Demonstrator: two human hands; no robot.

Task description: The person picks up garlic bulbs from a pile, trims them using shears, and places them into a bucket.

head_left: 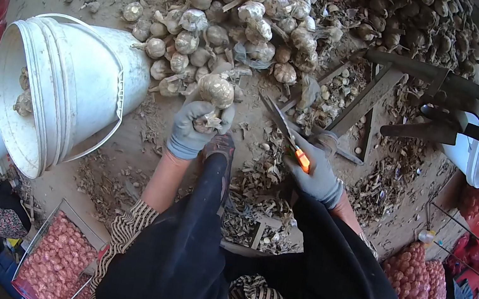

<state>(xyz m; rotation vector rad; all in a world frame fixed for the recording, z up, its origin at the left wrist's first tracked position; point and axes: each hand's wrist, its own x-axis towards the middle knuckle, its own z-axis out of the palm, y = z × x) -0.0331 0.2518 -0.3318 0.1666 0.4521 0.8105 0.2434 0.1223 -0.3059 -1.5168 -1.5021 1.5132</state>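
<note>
My left hand (194, 125), in a grey glove, is closed around garlic bulbs; a large bulb (216, 90) shows at its fingertips and a smaller one (208, 121) lies against the palm. Wrapped round the orange-marked handle of a pair of shears (301, 158) is my gloved right hand (316, 174). The metal blades point up and left, apart from the garlic in my left hand. A heap of garlic bulbs (254, 11) with roots and dry stems lies just beyond both hands.
A white bucket (95, 79) lies tipped at the left, with bulbs inside. A metal frame (366, 101) stands at the right among dry trimmings (266, 180). Filled red mesh sacks (413, 289) are at the lower right, a crate of garlic (58, 252) at the lower left.
</note>
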